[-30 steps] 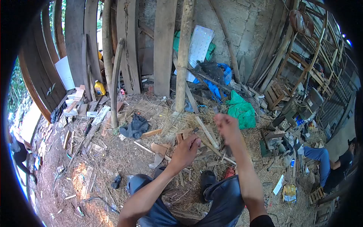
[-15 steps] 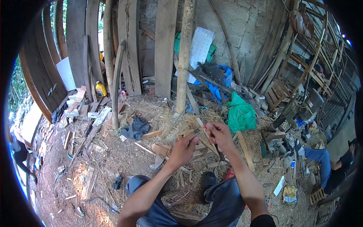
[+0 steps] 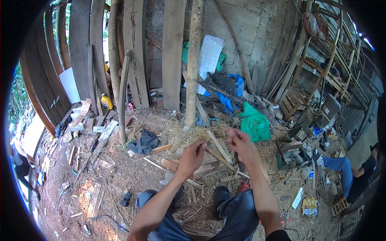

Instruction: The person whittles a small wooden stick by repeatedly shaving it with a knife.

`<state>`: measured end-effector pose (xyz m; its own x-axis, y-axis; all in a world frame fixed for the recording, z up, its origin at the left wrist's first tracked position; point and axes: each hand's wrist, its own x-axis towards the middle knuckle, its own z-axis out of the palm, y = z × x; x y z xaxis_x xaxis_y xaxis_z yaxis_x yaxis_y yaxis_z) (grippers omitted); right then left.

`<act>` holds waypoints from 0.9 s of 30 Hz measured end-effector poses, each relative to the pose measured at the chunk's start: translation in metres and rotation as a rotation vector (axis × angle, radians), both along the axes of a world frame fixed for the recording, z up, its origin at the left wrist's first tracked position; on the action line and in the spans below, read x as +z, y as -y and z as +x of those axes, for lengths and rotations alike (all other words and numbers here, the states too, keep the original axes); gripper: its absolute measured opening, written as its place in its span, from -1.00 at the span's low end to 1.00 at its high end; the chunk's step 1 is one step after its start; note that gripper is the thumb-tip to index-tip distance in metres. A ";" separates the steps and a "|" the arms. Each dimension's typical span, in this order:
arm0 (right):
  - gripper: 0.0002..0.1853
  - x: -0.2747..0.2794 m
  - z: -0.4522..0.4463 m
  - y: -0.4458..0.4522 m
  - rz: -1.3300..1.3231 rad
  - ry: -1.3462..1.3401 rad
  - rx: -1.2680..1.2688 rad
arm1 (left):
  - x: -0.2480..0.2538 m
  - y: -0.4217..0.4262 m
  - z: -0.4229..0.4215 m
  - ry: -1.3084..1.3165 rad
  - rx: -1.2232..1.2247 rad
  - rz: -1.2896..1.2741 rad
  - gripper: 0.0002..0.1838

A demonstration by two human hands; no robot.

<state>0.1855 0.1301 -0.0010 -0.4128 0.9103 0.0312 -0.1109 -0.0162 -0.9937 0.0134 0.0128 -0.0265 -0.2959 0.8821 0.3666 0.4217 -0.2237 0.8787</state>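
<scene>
My left hand (image 3: 191,160) is closed in a pinch on a small dark piece (image 3: 208,143), which sticks out past its fingertips. To the right, my right hand (image 3: 240,145) is raised with curled fingers. A dark tool (image 3: 240,165) hangs below its palm, partly hidden by the hand; what kind of tool it is cannot be made out. The two hands are apart, above scattered wood strips. A long stick (image 3: 221,156) lies beneath and between them.
A wooden post (image 3: 193,68) stands ahead. A green sack (image 3: 255,123) lies on the right and black plastic (image 3: 144,141) on the left. Two other people are at the edges: one in blue trousers (image 3: 339,164) at right, one at far left (image 3: 20,160).
My right hand came in toward my left hand, then drew back up and to the right. The left hand keeps its pinch. The view has tilted slightly up.
</scene>
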 end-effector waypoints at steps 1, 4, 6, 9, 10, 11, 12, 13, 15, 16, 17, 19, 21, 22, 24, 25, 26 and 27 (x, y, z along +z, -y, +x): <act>-0.75 0.003 -0.011 0.013 -0.001 -0.003 0.000 | 0.003 0.000 -0.001 -0.054 0.034 -0.036 -0.82; -0.73 -0.002 -0.029 0.026 0.100 -0.005 0.169 | -0.003 0.003 0.006 -0.041 0.065 0.054 -0.86; -0.74 -0.009 -0.033 0.022 0.070 -0.024 0.242 | -0.002 0.005 0.006 -0.036 0.035 0.052 -0.86; -0.78 -0.003 -0.029 0.020 -0.039 -0.071 0.213 | 0.002 0.003 0.009 -0.037 0.012 0.041 -0.86; -0.78 -0.003 -0.030 0.018 -0.041 -0.071 0.214 | 0.004 0.002 0.009 -0.054 0.012 0.027 -0.85; -0.78 -0.002 -0.030 0.017 -0.024 -0.032 0.169 | 0.006 0.002 0.010 -0.056 0.011 0.026 -0.85; -0.78 -0.002 -0.031 0.016 -0.008 0.008 0.123 | 0.009 0.003 0.011 -0.058 0.018 0.004 -0.85; -0.78 -0.001 -0.031 0.016 -0.008 0.008 0.121 | 0.010 0.003 0.013 -0.059 0.024 -0.017 -0.85; -0.76 -0.001 -0.033 0.016 0.040 0.043 0.078 | 0.004 -0.002 0.013 -0.045 0.029 0.000 -0.85; -0.76 -0.013 -0.033 0.004 0.040 0.045 0.079 | 0.002 -0.003 0.013 -0.031 0.037 0.016 -0.85; -0.76 -0.034 -0.032 -0.018 0.249 0.087 -0.039 | 0.001 0.000 0.012 -0.029 0.039 0.017 -0.85; -0.75 -0.034 -0.014 -0.035 0.462 0.130 -0.156 | 0.000 0.010 0.010 -0.107 0.020 -0.069 -0.85; -0.75 -0.003 0.006 -0.038 0.050 -0.061 -0.144 | -0.002 0.012 0.006 -0.089 0.030 -0.059 -0.86; -0.75 -0.014 0.006 -0.038 0.050 -0.064 -0.110 | -0.002 0.011 0.005 -0.070 0.042 -0.051 -0.87; -0.75 -0.011 -0.007 -0.006 0.051 0.002 -0.007 | 0.006 0.010 0.006 -0.083 0.069 -0.025 -0.88; -0.75 -0.008 -0.016 0.008 0.047 0.066 0.094 | 0.008 0.010 0.007 -0.098 0.094 -0.003 -0.89; -0.75 -0.007 -0.023 0.016 0.042 0.065 0.093 | 0.008 0.011 0.008 -0.099 0.093 -0.007 -0.89; -0.74 -0.007 -0.031 0.022 0.065 0.072 0.179 | 0.007 0.012 0.009 -0.123 0.100 -0.026 -0.88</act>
<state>0.1550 0.1076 -0.0082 -0.5711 0.8192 0.0522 -0.0410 0.0350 -0.9985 0.0223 0.0012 -0.0191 -0.3371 0.8601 0.3828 0.5458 -0.1527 0.8239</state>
